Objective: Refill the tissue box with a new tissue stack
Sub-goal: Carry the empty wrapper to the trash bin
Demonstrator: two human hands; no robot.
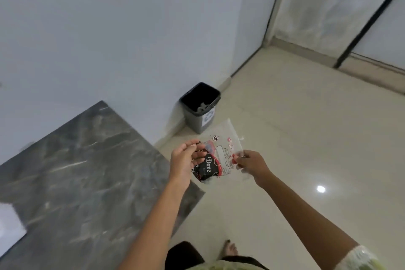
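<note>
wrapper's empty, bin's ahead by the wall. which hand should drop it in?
Right, probably. The right hand pinches the plastic wrapper at its edge, while the left hand is open beside it with fingers spread, not gripping. The open bin stands just beyond both hands, so either could likely reach.

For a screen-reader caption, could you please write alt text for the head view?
Two hands hold an empty clear plastic wrapper above a pale floor: the right hand pinches its edge, the left hand is open beside it. A black bin stands by the wall beyond, a grey marble counter at left.
</note>
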